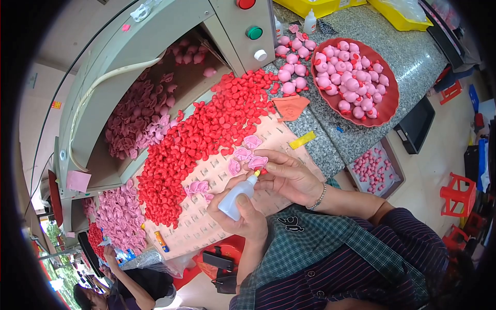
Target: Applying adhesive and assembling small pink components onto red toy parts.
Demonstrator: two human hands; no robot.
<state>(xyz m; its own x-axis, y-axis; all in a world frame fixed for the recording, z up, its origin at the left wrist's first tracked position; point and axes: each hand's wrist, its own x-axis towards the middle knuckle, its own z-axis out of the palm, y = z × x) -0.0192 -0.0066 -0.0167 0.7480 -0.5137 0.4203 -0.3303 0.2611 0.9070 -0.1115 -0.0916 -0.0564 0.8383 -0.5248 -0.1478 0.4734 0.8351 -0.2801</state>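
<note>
My left hand (243, 212) is closed round a white squeeze glue bottle (235, 205), tilted so its yellow tip meets the piece held opposite. My right hand (292, 178), with a bracelet at the wrist, pinches a small pink ruffled soft-plastic piece (258, 163); a bit of red shows by its fingertips. The exact contact between tip and piece is partly hidden by fingers. Similar pink pieces (243, 153) lie just beyond my hands on a pale pink mat (219, 222). A long heap of small red pieces (196, 134) spreads beyond and to the left.
A grey machine (217, 57) with a chamber of pink pieces stands at the far left. A red bowl (391, 103) of pink balls sits at the right on the granite counter (356, 139). More pink pieces (120, 219) pile at the left, near another person (129, 284).
</note>
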